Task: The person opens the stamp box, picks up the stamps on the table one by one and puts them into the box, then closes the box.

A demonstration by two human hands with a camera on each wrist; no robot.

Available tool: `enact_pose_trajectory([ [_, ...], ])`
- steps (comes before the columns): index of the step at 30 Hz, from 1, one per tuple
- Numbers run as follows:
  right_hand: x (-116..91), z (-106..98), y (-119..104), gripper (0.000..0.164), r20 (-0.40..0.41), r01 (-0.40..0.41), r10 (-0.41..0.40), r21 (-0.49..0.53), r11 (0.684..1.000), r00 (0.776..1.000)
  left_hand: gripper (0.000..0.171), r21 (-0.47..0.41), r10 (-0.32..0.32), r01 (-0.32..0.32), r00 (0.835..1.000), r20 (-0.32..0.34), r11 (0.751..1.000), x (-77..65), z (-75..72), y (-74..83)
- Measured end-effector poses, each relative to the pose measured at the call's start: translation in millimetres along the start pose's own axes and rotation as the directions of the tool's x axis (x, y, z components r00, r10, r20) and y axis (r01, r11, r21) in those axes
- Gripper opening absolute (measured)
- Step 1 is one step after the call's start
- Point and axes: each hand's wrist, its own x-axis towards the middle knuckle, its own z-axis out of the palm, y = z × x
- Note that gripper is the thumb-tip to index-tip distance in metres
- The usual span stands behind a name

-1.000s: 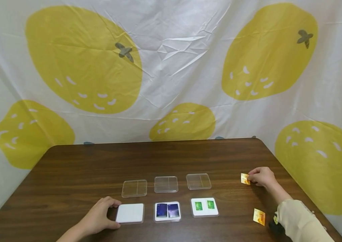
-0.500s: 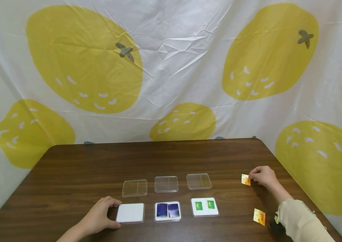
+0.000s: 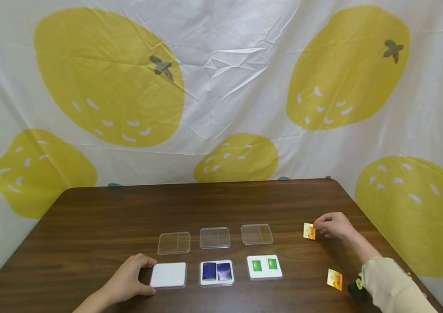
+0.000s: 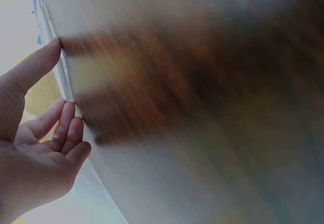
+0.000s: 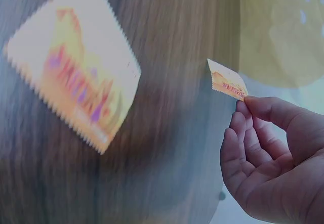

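My right hand (image 3: 335, 225) pinches an orange-and-yellow postage stamp (image 3: 309, 231) by its edge, between thumb and fingertips. In the right wrist view this stamp (image 5: 228, 80) is held off the table. A second orange stamp (image 5: 76, 67) with perforated edges lies on the tabletop below the right forearm. My left hand (image 3: 129, 278) grips the left side of a flat clear case with a white insert (image 3: 168, 275), thumb at the near corner and forefinger at the far one. In the left wrist view, the left hand's fingertips (image 4: 68, 107) meet the case's thin edge.
Right of the gripped case lie a case with two dark blue stamps (image 3: 217, 273) and one with two green stamps (image 3: 265, 266). Behind them sit three clear lids (image 3: 215, 238). A small black object (image 3: 357, 290) is by the right sleeve. A lemon-print curtain (image 3: 229, 87) hangs behind the table (image 3: 135, 208).
My right hand has moved a little left, carrying the pinched stamp toward the clear lids. The left hand and the cases have stayed in place.
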Motion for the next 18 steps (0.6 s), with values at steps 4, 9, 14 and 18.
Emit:
enact_pose_trajectory([
  [4,-2.0,6.6,-11.1,0.017,0.027,0.033,-0.033,0.005,0.999,0.999,0.055,-0.005,-0.013,0.013,1.0,0.006,1.0,0.0,-0.1,0.7],
  [9,-3.2,15.2,-25.5,0.018,0.069,0.071,-0.072,0.024,0.997,0.995,0.055,-0.005,-0.02,0.02,1.0,0.009,1.0,0.2,0.1,1.1],
  [14,-4.5,27.4,-41.0,0.017,0.107,0.092,-0.098,0.058,0.994,0.989,0.055,-0.003,-0.025,0.025,1.0,0.008,1.0,0.3,0.0,1.5],
  [18,-7.1,42.1,-54.7,0.017,0.133,0.109,-0.119,0.083,0.991,0.984,0.055,-0.003,-0.024,0.024,1.0,0.006,1.0,0.3,-0.9,2.1],
])
